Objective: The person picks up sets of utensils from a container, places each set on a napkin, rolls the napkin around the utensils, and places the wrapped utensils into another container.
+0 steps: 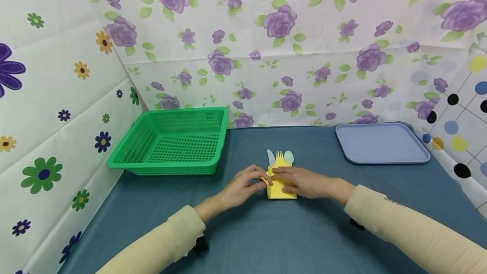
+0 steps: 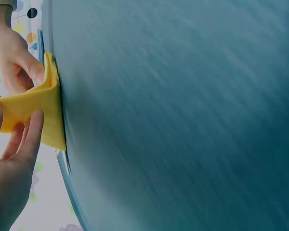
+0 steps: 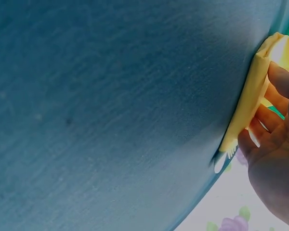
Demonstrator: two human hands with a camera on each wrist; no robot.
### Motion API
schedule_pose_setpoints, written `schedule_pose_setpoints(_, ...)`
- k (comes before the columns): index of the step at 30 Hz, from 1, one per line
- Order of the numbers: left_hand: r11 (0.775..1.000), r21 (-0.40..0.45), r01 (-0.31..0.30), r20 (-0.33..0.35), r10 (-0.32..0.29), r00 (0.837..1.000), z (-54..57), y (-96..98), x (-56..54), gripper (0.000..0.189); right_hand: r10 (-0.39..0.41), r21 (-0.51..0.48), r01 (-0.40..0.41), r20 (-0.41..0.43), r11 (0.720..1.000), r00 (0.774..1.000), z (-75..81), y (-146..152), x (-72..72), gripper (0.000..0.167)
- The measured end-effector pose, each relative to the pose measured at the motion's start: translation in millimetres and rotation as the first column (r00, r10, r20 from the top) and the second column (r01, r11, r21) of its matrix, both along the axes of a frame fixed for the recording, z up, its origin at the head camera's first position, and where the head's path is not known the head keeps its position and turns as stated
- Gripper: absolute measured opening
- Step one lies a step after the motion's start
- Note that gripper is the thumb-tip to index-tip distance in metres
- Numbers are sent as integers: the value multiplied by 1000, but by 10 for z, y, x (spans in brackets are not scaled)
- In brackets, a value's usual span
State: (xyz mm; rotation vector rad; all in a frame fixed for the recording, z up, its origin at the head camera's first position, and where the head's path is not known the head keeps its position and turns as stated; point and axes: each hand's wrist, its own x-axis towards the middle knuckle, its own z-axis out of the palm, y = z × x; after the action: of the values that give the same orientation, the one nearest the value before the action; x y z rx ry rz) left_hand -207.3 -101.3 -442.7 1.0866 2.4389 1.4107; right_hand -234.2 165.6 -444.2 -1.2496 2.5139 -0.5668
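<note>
A yellow cloth napkin [image 1: 281, 191] lies folded on the table around a plastic knife [image 1: 271, 157], fork [image 1: 280, 155] and spoon [image 1: 288, 157]. Their upper ends stick out of its far edge, while the handles are hidden inside. My left hand [image 1: 245, 185] pinches a raised flap of the napkin [image 2: 31, 103] between thumb and fingers at its left side. From the right, my right hand [image 1: 306, 182] rests on the napkin with fingers nearly straight. In the right wrist view its thumb and fingertips touch the folded cloth [image 3: 248, 103].
A green plastic basket [image 1: 167, 165] stands at the back left of the blue-covered table [image 1: 251, 240]. At the back right lies a blue-grey tray [image 1: 384, 143]. Floral sheets [image 1: 243, 16] wall off the back and the left, and a dotted sheet [image 1: 466, 126] the right.
</note>
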Motion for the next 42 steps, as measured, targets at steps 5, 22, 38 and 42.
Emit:
schedule_pose_setpoints(5,1000,15,-26,5,26,1000,-32,124,10,13,-18,-19,18,5,1000,1000,-3,2,-21,47)
schedule_pose_setpoints(22,999,-7,-32,-48,32,998,-107,321,15,14,-129,-98,140,111,985,985,-47,4,-49,76)
schedule_pose_setpoints(38,996,-65,-56,-25,54,998,-113,420,-2,18,-50,-139,89,257,986,965,60,75,-149,68)
schedule_pose_setpoints(42,994,-94,-49,-15,48,999,-111,437,-1,26,-24,-133,66,290,989,957,86,85,-179,64)
